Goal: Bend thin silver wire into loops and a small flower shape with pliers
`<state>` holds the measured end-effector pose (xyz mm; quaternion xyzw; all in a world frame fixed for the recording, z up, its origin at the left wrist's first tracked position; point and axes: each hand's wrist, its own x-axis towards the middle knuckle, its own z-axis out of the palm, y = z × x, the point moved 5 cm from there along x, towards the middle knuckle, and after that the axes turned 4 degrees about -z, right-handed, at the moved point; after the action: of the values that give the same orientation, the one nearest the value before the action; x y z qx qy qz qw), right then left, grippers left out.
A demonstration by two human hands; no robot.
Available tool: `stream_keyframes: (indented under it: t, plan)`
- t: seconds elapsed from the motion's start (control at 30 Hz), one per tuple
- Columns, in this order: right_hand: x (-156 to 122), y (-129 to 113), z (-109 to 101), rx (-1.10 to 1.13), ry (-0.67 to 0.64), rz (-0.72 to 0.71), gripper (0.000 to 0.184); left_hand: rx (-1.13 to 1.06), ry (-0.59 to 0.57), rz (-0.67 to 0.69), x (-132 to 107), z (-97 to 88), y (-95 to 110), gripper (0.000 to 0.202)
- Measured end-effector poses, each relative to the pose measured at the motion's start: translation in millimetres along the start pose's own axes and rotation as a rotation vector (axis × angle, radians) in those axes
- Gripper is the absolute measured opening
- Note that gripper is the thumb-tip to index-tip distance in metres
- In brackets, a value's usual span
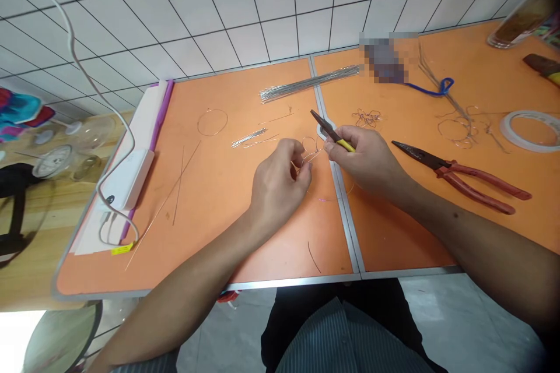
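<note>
One wire loop (310, 143) at left fingers (305, 169), beside pliers (333, 135)

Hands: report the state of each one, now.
Left hand: closed, fingertips pinching a thin bent wire.
Right hand: closed, gripping yellow-handled pliers.

On the workbench (210, 239), long-nose pliers (450, 172) lie at three o'clock from the right hand (367, 160), a roll of tape (530, 131) beyond them, a bundle of wire rods (308, 84) at eleven, and a power adapter (133, 178) at nine.
</note>
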<state>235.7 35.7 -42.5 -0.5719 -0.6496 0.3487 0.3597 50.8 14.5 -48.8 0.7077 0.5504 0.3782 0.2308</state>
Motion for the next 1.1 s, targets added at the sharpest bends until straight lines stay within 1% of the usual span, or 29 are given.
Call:
stream_keyframes:
  t: [0.03, 0.1, 0.17, 0.23, 0.3, 0.4, 0.5, 0.6, 0.67, 0.77, 0.83, 0.9, 0.97, 1.1]
  plan:
    - [-0.3, -0.3, 0.6, -0.003, 0.005, -0.001, 0.018, 0.089, 0.021, 0.083, -0.7, 0.1, 1.7, 0.017]
    - [-0.6, -1.1, 2.3, -0.012, 0.010, -0.015, 0.021, 0.228, 0.057, 0.211, -2.5, 0.9, 4.1, 0.015]
    - [-0.7, -1.6, 3.9, -0.027, 0.014, -0.036, 0.021, 0.324, 0.095, 0.275, -4.0, 0.8, 5.6, 0.017]
    - [-0.4, -1.4, 5.4, -0.045, 0.010, -0.057, 0.020, 0.379, 0.124, 0.300, -4.9, -0.3, 7.3, 0.018]
    - [0.3, -0.6, 5.7, -0.061, 0.011, -0.070, 0.021, 0.345, 0.127, 0.310, -5.0, -2.3, 9.9, 0.017]
    - [1.7, 1.0, 4.4, -0.063, 0.018, -0.065, 0.024, 0.105, 0.060, 0.283, -2.7, -5.2, 12.9, 0.017]
    - [2.5, 3.2, 3.9, -0.019, -0.006, -0.022, 0.024, -0.150, -0.013, 0.228, 1.2, -7.2, 13.8, 0.018]
    - [2.4, 4.0, 4.5, 0.028, -0.039, 0.012, 0.024, -0.259, -0.038, 0.225, 4.4, -9.1, 13.5, 0.015]
    - [2.0, 4.1, 5.4, 0.049, -0.061, 0.031, 0.023, -0.273, -0.037, 0.240, 6.0, -10.6, 12.1, 0.013]
    - [0.9, 5.2, 7.2, 0.096, -0.098, 0.075, 0.019, -0.251, -0.004, 0.292, 8.0, -13.6, 10.0, 0.009]
    - [0.1, 5.9, 7.7, 0.127, -0.114, 0.095, 0.018, -0.211, 0.031, 0.366, 8.5, -15.5, 10.3, 0.009]
    - [-0.5, 5.8, 7.6, 0.146, -0.122, 0.096, 0.022, -0.160, 0.058, 0.447, 8.2, -16.0, 11.4, 0.011]
    - [-0.8, 5.3, 7.3, 0.163, -0.126, 0.088, 0.024, -0.116, 0.067, 0.495, 8.1, -15.0, 11.7, 0.013]
    - [-0.7, 5.0, 6.8, 0.164, -0.128, 0.077, 0.021, -0.077, 0.065, 0.511, 8.0, -13.2, 10.7, 0.016]
